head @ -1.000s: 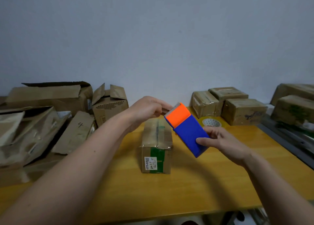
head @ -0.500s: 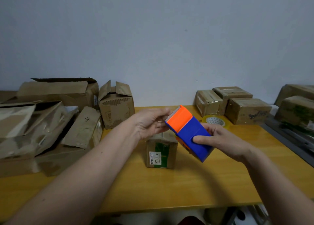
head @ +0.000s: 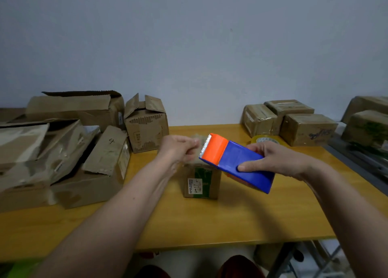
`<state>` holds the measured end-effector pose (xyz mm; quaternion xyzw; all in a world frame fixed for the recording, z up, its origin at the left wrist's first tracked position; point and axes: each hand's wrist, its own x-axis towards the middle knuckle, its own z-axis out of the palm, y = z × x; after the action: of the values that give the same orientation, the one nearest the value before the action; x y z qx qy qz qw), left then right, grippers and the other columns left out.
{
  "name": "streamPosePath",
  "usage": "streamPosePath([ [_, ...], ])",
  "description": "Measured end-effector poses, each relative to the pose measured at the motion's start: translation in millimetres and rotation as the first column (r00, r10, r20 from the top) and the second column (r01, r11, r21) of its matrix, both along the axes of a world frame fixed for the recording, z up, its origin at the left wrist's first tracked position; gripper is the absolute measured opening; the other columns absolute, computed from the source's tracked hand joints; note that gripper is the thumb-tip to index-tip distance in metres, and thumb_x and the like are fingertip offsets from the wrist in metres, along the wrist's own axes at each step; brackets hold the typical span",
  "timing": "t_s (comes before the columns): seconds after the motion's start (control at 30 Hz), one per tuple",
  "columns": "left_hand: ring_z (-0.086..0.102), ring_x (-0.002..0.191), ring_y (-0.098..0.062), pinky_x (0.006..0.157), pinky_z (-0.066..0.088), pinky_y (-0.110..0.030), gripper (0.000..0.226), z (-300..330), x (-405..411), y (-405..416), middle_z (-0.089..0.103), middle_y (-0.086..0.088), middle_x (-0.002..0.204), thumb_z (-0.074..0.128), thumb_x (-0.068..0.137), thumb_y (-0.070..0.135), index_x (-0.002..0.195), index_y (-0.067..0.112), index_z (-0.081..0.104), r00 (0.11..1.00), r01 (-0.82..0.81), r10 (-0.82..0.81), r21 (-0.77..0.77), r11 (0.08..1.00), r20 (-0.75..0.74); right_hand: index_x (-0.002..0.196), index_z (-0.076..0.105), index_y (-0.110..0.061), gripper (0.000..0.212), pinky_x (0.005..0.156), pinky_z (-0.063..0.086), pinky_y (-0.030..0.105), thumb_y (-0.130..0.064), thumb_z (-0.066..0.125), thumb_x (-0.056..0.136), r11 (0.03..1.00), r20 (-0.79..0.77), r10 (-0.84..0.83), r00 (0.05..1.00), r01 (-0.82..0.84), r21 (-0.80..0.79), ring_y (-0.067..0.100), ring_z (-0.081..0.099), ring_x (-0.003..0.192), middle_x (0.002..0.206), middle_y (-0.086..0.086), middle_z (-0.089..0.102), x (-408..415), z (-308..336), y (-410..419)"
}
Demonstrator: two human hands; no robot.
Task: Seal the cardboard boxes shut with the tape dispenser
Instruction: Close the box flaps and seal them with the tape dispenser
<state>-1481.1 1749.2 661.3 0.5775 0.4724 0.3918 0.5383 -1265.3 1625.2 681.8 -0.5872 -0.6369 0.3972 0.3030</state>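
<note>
Head view: a small box (head: 201,181) stands mid-worktop (head: 231,219), its contents hidden. Above it the right hand (head: 279,162) grips the blue-orange dispenser (head: 235,162), toothed edge tilted leftward. The left hand (head: 178,149), blurred, pinches near that edge; what it holds is unclear. Opened boxes (head: 144,124) lie left, taped boxes (head: 306,128) and a tape roll (head: 266,140) right.

Counted: two hands (head: 178,149) (head: 277,160), one tape dispenser (head: 237,162), one tape roll (head: 266,140), one small box (head: 201,181) at centre, three sealed boxes (head: 260,119) (head: 289,107) (head: 308,128) behind, on one worktop (head: 231,219).
</note>
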Motion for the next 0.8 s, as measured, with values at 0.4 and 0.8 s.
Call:
streamPosePath([
  [0.4, 0.062, 0.064, -0.012, 0.071, 0.055, -0.029, 0.018, -32.2, -13.5, -11.7, 0.07, 0.001, 0.067, 0.07, 0.087, 0.029, 0.071, 0.019, 0.073, 0.973, -0.221, 0.23, 0.203, 0.954, -0.024, 0.078, 0.07, -0.015, 0.058, 0.053, 0.045, 0.019, -0.067, 0.072, 0.055, 0.973, 0.258, -0.214, 0.942, 0.23, -0.032, 0.007, 0.066, 0.056, 0.066, -0.004, 0.072, -1.4, -2.2, -0.6],
  [0.8, 0.056, 0.065, 0.0, 0.055, 0.042, -0.016, 0.025, -72.5, 1.4, -24.8, 0.06, 0.016, 0.065, 0.06, 0.093, 0.034, 0.08, 0.02, 0.075, 0.85, -0.413, 0.503, 0.393, 0.821, -0.158, 0.066, 0.069, -0.016, 0.083, 0.056, 0.05, 0.035, -0.091, 0.046, 0.041, 0.906, 0.516, -0.421, 0.746, 0.315, 0.284, 0.017, 0.063, 0.058, 0.059, 0.001, 0.066, -12.5, 1.6, 18.7],
])
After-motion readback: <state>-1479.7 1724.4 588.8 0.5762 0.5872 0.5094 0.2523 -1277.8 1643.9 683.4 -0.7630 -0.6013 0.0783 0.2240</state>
